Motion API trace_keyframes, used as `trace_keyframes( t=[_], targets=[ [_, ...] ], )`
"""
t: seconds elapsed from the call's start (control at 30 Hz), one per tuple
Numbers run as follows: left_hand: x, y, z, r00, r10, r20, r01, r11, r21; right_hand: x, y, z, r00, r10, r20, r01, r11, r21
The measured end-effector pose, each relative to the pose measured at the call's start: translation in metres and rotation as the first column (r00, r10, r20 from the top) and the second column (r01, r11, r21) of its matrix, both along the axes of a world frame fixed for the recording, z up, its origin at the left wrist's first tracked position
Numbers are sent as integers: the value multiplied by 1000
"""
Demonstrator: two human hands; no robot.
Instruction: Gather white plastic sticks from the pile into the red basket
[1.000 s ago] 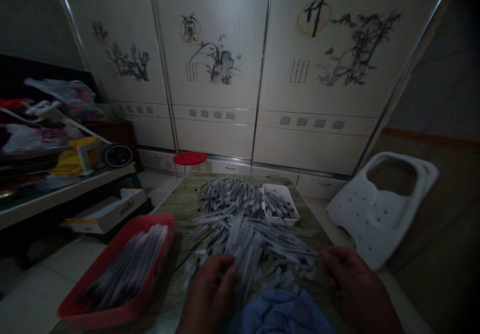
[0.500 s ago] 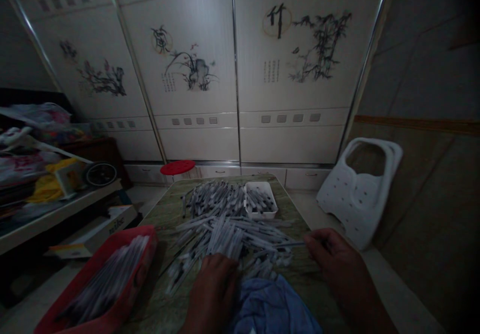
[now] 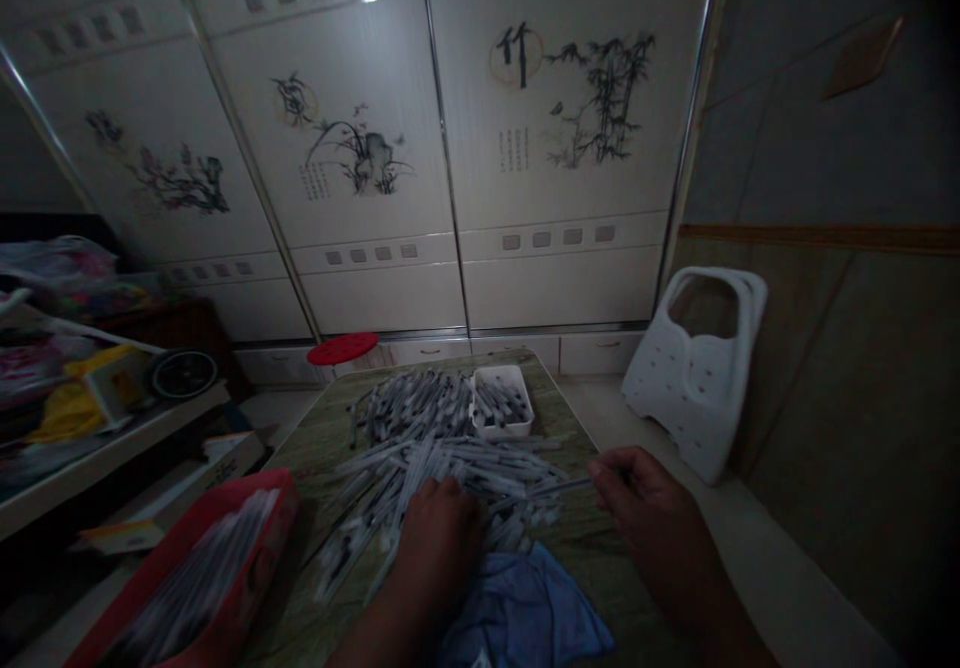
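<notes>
Head view: right hand (image 3: pixel 643 500) pinches one pen-like stick (image 3: pixel 568 486) at right of the pile (image 3: pixel 416 403) on the worktop (image 3: pixel 574 538); left hand (image 3: pixel 442 530) curled over the pile's near side, cannot tell its hold.

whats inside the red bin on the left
Inside the red bin are many thin, pale, pen-like sticks, laid roughly lengthwise and blurred. They cover what I'd see of its floor, so anything beneath is hidden; the near end is cut off by the picture's edge.
</notes>
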State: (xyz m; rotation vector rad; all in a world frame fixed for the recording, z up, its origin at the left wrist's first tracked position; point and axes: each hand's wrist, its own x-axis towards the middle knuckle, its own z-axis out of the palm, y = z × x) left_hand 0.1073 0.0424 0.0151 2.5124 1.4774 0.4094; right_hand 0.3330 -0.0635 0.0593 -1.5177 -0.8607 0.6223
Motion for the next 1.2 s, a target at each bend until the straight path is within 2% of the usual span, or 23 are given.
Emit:
trace_keyframes(
  t=[0.13, 0.27, 0.37, 0.47, 0.5, 0.57, 0.63, 0.67, 0.73, 0.9, 1.03, 1.2],
  targets=[
    [3, 6, -1, 997, 18, 78, -14, 999, -48, 1, -1, 0, 999, -18, -39, 18, 1000, 7],
    [-2, 10, -3, 964, 67, 256, -25, 986, -164, 2, 0, -1, 998, -28, -60, 28, 1000, 4],
    [-12, 5, -4, 898, 133, 420, 1, 953, -304, 3, -1, -1, 997, -22, -74, 22, 1000, -2],
    [-26, -12, -3, 798, 218, 562, 54, 903, -427, 1, -3, 1, 991, 49, -125, -54, 998, -35],
    [-31, -18, -2, 735, 272, 622, 85, 872, -481, -1, -4, 3, 986, 75, -146, -81, 996, -35],
    [-39, -31, 1, 452, 503, 737, 247, 723, -645, -7, -5, 6, 979, 113, -169, -120, 992, -32],
    [-44, -41, 2, 214, 657, 723, 362, 634, -684, -13, -5, 9, 977, 135, -164, -143, 989, -39],
    [-46, -44, 2, 135, 695, 706, 383, 620, -685, -17, -4, 10, 976, 154, -155, -164, 985, -52],
    [-50, -46, 0, 30, 726, 687, 384, 626, -679, -26, -4, 9, 969, 201, -146, -214, 974, -80],
    [-60, -42, -12, -65, 724, 687, 401, 649, -646, -49, -1, 2, 943, 289, -164, -308, 946, -102],
    [-66, -38, -19, -114, 716, 689, 371, 674, -639, -66, 1, -2, 954, 298, -36, -300, 944, -135],
    [-69, -34, -22, -146, 729, 669, 380, 665, -643, -79, 6, 1, 958, 283, 48, -270, 945, -186]
  ],
)
